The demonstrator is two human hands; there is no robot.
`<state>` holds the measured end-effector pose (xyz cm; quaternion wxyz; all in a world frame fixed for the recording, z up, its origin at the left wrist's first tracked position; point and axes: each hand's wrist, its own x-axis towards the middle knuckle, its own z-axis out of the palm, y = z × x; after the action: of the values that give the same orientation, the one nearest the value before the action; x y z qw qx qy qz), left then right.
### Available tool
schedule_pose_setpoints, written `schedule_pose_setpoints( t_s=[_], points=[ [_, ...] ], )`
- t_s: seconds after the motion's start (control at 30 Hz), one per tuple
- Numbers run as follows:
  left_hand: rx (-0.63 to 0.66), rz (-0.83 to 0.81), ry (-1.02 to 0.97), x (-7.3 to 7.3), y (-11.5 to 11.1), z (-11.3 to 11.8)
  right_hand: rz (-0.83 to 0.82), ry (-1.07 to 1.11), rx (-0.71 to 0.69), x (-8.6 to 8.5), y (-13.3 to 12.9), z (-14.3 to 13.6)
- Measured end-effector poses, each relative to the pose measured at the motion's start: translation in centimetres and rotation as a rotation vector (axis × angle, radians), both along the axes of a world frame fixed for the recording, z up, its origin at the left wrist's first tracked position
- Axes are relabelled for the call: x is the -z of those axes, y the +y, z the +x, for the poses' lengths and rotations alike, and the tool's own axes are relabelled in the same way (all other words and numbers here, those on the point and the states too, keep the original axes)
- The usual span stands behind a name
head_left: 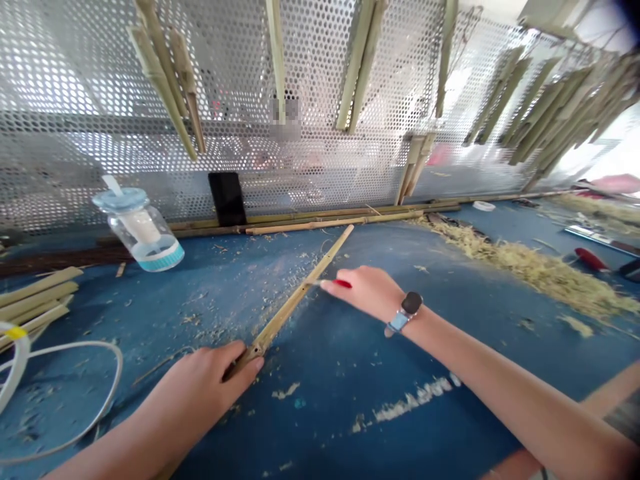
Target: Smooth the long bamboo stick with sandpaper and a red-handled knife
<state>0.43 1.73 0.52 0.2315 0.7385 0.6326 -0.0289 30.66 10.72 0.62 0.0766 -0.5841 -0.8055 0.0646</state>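
Note:
A split bamboo strip lies slantwise on the blue table, its far end pointing up and to the right. My left hand grips the near end, thumb and fingers on either side, just below a dark node. My right hand, with a watch on the wrist, is closed around a small red-handled knife. Its thin blade reaches left to the strip, near a small dark hole; whether it cuts in cannot be made out. Fine shavings are scattered left of the strip.
A clear drinking bottle and a black phone stand towards the perforated metal screen. Bamboo pieces and a white cable lie left. A shavings heap and a red-handled tool lie right. Another person's forearm shows lower right.

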Motion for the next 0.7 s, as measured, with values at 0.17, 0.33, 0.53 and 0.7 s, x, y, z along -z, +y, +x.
schedule_pose_setpoints(
  t_s=[0.17, 0.33, 0.53, 0.7],
  points=[
    [-0.003, 0.001, 0.009, -0.1, 0.0, 0.0, 0.027, -0.007, -0.112, 0.2, -1.4, -1.5],
    [0.003, 0.005, 0.012, -0.1, 0.0, 0.0, 0.047, -0.092, 0.142, -0.2, 2.1, 2.4],
    [-0.008, 0.008, -0.011, -0.1, 0.0, 0.1, 0.041, -0.012, -0.060, -0.2, -1.5, -0.3],
    [-0.091, -0.169, -0.135, -1.1, 0.3, -0.2, 0.040, 0.031, -0.049, 0.8, -1.7, -0.4]
  ],
)
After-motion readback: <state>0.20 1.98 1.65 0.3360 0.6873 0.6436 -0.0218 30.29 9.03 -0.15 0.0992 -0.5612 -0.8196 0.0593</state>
